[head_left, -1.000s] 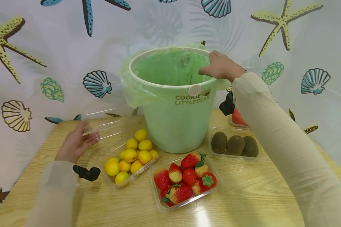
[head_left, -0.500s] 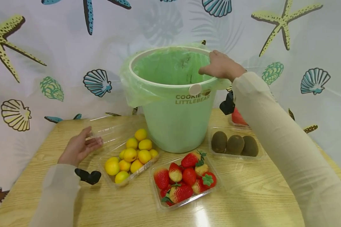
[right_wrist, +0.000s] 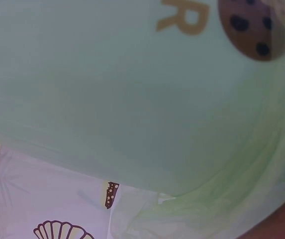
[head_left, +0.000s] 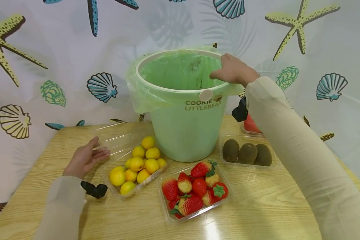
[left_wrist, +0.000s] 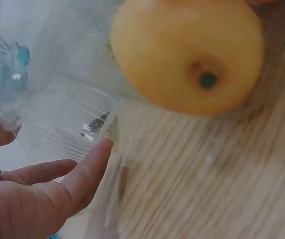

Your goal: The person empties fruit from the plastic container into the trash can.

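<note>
My left hand (head_left: 87, 158) is at the raised clear lid (head_left: 117, 140) of a plastic box (head_left: 148, 180) filled with small yellow fruits (head_left: 136, 164). In the left wrist view, its fairly straight fingers (left_wrist: 90, 172) touch the lid's ridged edge, and a yellow-orange fruit (left_wrist: 182, 55) looms close. On the right side of a pale green bucket (head_left: 187, 130), my right hand (head_left: 235, 70) rests over the rim, thumb towards the inside. Only a dark bit of that hand shows in the right wrist view, beside the bucket wall (right_wrist: 107, 99).
A thin green bag lines the bucket and hangs over its rim (head_left: 180, 90). In front stands an uncovered clear box of strawberries (head_left: 198, 188). Kiwis (head_left: 247, 153) lie in another clear box to the right, with a red thing (head_left: 251, 125) behind, partly hidden by my sleeve.
My left hand has moved down and slightly right, and the clear lid has shifted the same way. The right hand and the bucket have stayed in place.
</note>
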